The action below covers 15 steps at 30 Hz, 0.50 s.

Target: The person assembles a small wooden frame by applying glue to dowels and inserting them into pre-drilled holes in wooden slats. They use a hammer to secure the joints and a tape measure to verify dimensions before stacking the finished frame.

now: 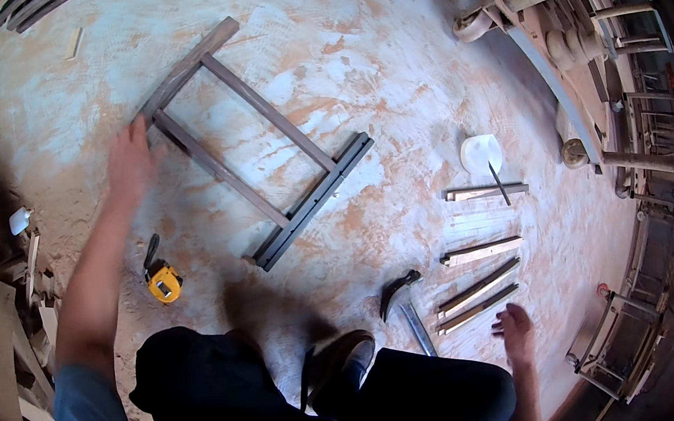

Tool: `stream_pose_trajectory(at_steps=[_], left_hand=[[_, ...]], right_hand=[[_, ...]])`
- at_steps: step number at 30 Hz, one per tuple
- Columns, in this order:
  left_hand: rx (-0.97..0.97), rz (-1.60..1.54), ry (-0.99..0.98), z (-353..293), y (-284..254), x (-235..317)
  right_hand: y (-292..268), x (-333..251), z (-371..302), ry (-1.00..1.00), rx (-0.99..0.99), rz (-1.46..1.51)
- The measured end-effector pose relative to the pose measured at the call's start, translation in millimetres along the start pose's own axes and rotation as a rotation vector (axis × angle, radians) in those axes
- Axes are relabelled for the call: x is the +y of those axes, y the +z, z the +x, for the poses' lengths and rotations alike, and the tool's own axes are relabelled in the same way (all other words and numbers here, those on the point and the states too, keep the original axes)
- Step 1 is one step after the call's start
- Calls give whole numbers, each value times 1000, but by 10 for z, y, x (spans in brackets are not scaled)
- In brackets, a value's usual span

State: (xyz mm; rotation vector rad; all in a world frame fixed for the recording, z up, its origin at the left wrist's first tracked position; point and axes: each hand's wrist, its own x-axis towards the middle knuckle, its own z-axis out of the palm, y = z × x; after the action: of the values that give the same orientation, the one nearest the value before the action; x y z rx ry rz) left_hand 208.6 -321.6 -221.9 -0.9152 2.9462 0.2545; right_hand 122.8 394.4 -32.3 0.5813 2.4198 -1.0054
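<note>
A wooden frame (266, 115) of two rails joined by two crosspieces lies on the floor ahead of me. My left hand (132, 164) is at the left end of its far rail, fingers closed round the wood and slightly blurred. The near rail (313, 203) looks darker and grooved. My right hand (515, 332) hangs to the right of my knee, empty, with its fingers apart. Just beyond it lie several short wooden strips (478, 295). A claw hammer (409, 310) rests left of the strips, its handle partly hidden by my knee.
A yellow tape measure (164, 281) lies left of the frame. To the right, a white round container (481, 153) has a thin stick across it. Scrap wood (4, 341) piles up at far left; a wheeled rack (552, 73) of wooden parts stands at right.
</note>
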Motion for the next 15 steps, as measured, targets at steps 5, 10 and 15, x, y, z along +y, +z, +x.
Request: stream_pose_trajectory(at_steps=[5,10,15], left_hand=[[-433,-65,53,-1641,-19,93],[-406,-107,-106,-2451,102,64],[-342,-231,-128,-2429,81,55]], right_hand=[[659,-1302,-59,-330,-276,-290],[2052,-2150,238,-734,-552,-677],[3432,-2248,948,-1185,-307,-727]])
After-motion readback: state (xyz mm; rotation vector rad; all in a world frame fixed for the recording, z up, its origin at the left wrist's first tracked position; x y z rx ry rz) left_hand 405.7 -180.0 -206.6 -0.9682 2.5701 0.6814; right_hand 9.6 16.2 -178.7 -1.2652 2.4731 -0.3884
